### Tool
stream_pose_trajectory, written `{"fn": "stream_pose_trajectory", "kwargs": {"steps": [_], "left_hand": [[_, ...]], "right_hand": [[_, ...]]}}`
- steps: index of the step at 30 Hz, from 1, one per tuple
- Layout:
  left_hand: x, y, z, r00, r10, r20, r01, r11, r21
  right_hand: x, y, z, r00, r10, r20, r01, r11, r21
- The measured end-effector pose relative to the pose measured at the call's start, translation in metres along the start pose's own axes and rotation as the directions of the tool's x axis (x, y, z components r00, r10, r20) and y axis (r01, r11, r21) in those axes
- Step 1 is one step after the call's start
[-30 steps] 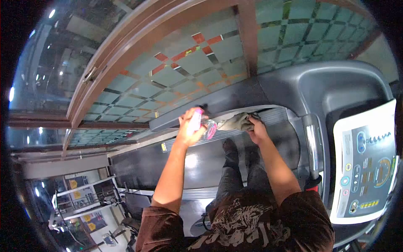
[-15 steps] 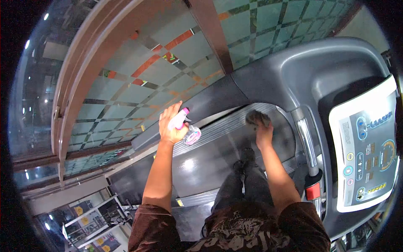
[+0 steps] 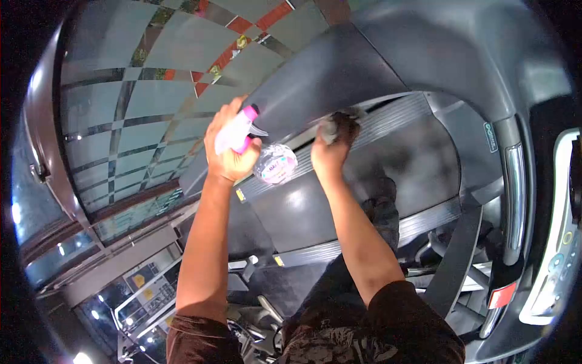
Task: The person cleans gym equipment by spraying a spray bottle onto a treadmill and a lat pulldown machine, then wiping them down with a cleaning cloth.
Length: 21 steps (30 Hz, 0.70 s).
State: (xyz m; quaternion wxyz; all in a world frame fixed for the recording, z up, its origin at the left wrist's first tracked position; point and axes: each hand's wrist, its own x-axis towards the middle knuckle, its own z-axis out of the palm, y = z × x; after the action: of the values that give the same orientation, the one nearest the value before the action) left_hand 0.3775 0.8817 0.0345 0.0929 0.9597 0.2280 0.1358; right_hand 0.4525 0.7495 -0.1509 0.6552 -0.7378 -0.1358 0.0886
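Note:
My left hand (image 3: 227, 142) is wrapped round the neck of a clear spray bottle (image 3: 276, 164) with a pink and white trigger head, left of centre. The bottle hangs over the side edge of a treadmill (image 3: 291, 212). To its right, my right hand (image 3: 330, 151) grips a dark cloth (image 3: 347, 124) close to the lower edge of the treadmill's grey side arm (image 3: 327, 73). The fingertips of that hand are partly hidden by the cloth and shadow. Whether the cloth touches the arm I cannot tell.
A frosted, checkered glass wall (image 3: 121, 103) stands at the left. On the right are a metal handrail (image 3: 515, 200) with a red part and the white console (image 3: 555, 255). Gym equipment with metal frames (image 3: 130, 327) is at the lower left.
My view has shifted closer to the side arm. My right hand with the cloth has moved left, nearer to the bottle. My left hand still holds the bottle.

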Motion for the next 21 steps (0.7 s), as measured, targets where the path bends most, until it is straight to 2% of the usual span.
{"fn": "stream_pose_trajectory", "kwargs": {"steps": [1,3,4,5,7,8,10,11,13,16,19,20,21], "left_hand": [[0.000,-0.002,0.004,0.999,0.031,-0.029,-0.032,0.999,-0.024],[-0.001,-0.007,0.008,0.992,0.093,-0.086,-0.099,0.992,-0.077],[0.002,0.000,0.003,0.992,0.112,-0.052,-0.114,0.993,-0.034],[-0.001,0.000,0.005,0.990,0.123,-0.064,-0.125,0.992,-0.022],[-0.002,-0.010,0.009,0.983,0.162,-0.081,-0.162,0.987,0.008],[-0.004,-0.011,0.008,0.990,0.129,-0.062,-0.130,0.991,-0.015],[-0.001,-0.011,0.008,0.993,0.117,-0.033,-0.118,0.991,-0.058],[-0.001,-0.010,0.009,0.994,0.108,-0.018,-0.109,0.990,-0.084],[-0.001,-0.008,0.007,0.995,0.102,-0.001,-0.102,0.992,-0.078],[-0.001,-0.009,0.007,0.995,0.095,-0.002,-0.095,0.991,-0.098],[-0.001,-0.015,0.010,0.990,0.141,-0.024,-0.142,0.988,-0.057],[-0.001,-0.017,0.010,0.988,0.153,-0.021,-0.154,0.987,-0.039],[-0.003,-0.017,0.009,0.986,0.163,-0.017,-0.164,0.986,-0.021]], "right_hand": [[-0.005,0.000,0.005,0.993,0.074,0.087,-0.076,0.997,0.025],[-0.018,0.005,0.000,0.985,-0.070,0.159,0.064,0.997,0.043],[-0.025,0.012,-0.005,0.919,-0.038,0.392,0.015,0.998,0.061],[-0.032,0.016,-0.006,0.876,-0.086,0.474,0.021,0.990,0.142],[-0.026,0.007,-0.017,0.916,0.203,0.346,-0.301,0.918,0.258],[-0.016,0.002,-0.022,0.939,0.320,0.127,-0.338,0.924,0.175],[0.024,-0.022,-0.034,0.838,0.533,-0.120,-0.455,0.803,0.386],[0.044,-0.040,-0.044,0.875,0.463,-0.141,-0.328,0.782,0.530],[0.068,-0.044,-0.036,0.941,0.265,-0.212,-0.194,0.932,0.305],[0.058,-0.032,0.001,0.913,0.211,-0.348,-0.187,0.977,0.101],[0.008,-0.011,0.019,0.978,0.003,-0.210,0.002,1.000,0.021],[-0.013,-0.001,0.023,0.992,0.126,-0.024,-0.121,0.983,0.139],[-0.035,0.012,0.028,0.959,0.224,0.175,-0.261,0.937,0.230]]}}
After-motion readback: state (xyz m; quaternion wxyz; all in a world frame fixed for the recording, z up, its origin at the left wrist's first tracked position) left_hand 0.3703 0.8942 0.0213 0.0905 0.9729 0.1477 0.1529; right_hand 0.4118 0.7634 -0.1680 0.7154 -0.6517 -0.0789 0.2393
